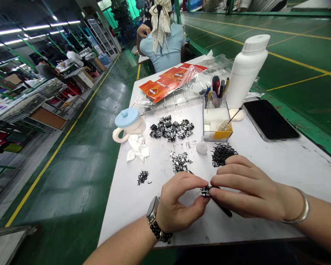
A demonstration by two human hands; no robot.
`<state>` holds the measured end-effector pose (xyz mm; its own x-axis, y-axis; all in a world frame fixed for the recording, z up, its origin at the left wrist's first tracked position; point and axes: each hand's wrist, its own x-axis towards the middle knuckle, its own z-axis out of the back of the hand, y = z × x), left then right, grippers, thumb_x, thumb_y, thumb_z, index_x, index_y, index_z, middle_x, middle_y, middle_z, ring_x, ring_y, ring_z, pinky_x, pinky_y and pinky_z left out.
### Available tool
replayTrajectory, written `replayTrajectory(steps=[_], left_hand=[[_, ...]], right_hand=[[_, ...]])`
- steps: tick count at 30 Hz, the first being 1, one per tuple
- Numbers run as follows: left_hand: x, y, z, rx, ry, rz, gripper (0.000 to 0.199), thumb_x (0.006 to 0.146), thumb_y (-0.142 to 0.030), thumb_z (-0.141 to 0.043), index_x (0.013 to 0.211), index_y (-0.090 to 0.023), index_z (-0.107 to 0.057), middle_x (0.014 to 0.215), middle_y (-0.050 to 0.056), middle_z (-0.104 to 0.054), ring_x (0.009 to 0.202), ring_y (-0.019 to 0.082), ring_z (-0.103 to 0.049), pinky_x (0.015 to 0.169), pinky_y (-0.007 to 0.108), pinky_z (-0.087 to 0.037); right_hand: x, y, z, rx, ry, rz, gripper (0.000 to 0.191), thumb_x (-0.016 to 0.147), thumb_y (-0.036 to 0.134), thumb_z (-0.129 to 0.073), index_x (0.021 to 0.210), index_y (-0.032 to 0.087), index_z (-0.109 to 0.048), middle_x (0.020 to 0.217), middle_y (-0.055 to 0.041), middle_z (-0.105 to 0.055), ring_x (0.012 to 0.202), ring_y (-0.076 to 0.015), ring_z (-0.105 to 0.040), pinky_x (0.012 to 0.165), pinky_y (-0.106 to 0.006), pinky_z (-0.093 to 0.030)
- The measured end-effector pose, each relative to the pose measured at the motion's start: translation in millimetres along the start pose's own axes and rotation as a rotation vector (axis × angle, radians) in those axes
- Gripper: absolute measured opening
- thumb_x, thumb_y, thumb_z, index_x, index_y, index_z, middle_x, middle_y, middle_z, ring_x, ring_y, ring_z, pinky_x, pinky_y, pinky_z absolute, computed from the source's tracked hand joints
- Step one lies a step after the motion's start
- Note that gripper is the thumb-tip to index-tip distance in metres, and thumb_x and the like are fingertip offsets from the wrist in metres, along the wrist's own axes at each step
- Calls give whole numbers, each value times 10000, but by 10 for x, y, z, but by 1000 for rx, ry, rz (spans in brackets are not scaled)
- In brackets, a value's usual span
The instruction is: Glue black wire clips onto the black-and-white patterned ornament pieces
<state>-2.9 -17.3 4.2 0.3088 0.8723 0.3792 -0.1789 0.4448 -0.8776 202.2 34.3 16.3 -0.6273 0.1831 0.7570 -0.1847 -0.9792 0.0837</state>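
My left hand (179, 201) and my right hand (245, 187) meet over the white table (143, 217), their fingertips pinching a small dark metal piece (205, 191). A thin black tool (223, 207) runs beneath my right fingers, and its middle is hidden. Just beyond my right hand lies a heap of black wiry bits (222, 154). Beyond my left hand are a scatter of silvery-black fragments (179, 162) and a larger pile of black-and-silver metal pieces (171, 129). A small tuft of black bits (142, 177) lies to the left.
Farther along the table stand a blue-lidded mug (129, 123), white cloth (136, 147), orange printed cards (168, 81), a tool-filled acrylic holder (216, 117), a white bottle (245, 70) and a black phone (270, 119). A co-worker (162, 44) sits beyond the table's far end.
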Motion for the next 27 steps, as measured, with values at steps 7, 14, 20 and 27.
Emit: replayTrajectory(steps=[7,14,20,27], left_hand=[[13,22,29,-182,30,123,364,794,-160,-645,1140,-256,-587,976,49,-670,897,179,-608,837,299,-461],[50,-26,22,-171,75,187,146,839,-221,-605,981,-187,-608,892,75,-688,851,187,-624,824,325,-464],[64,-58,28,-165,89,203,125,843,-231,-598,953,-172,-609,890,82,-688,858,191,-629,821,323,-465],[73,-65,28,-116,81,188,129,844,-239,-594,949,-165,-604,868,83,-692,830,183,-630,797,316,-483]], right_hand=[[-25,13,-87,368,-87,-501,229,799,313,-672,979,191,-598,792,-39,-645,726,-167,-586,677,-326,-462],[-20,-9,-189,991,39,-1080,325,869,476,-551,800,163,-604,684,-24,-613,608,-121,-558,537,-235,-470],[-31,-5,-185,1039,43,-1090,340,852,492,-570,794,158,-601,665,-21,-600,591,-111,-528,511,-226,-441],[8,-106,-102,723,6,-884,316,934,451,-446,828,178,-564,667,-16,-601,577,-118,-575,509,-241,-482]])
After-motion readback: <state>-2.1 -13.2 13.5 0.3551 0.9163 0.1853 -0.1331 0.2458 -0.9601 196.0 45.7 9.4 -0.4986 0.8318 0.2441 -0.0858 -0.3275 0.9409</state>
